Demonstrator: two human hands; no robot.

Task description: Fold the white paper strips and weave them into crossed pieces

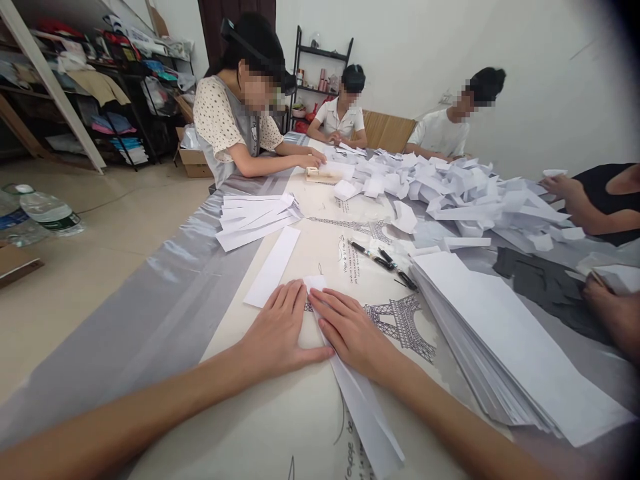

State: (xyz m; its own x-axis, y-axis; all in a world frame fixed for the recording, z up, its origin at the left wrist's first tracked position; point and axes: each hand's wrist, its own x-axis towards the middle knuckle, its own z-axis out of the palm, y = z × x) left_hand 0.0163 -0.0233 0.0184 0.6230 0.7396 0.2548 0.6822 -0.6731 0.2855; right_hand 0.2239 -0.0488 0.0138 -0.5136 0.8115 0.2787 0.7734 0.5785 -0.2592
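A long white paper strip (367,420) lies folded lengthwise on the printed table cover, running from under my fingers toward the near edge. My left hand (280,327) holds its left side, fingers together at the far end and thumb stretched across it. With bent fingers, my right hand (350,327) presses the strip along the fold from the right; its thumb is hidden. Just beyond my left fingers is a flat white strip (274,267). Several more strips (257,217) lie fanned out farther off. To the right of my right arm rests a thick stack of white paper (500,340).
Pens (383,259) lie between my hands and the stack. A large heap of folded white paper pieces (465,190) covers the table's right side. Dark grey sheets (545,290) lie at right. Several people sit around the table; one works over a small wooden piece (323,175).
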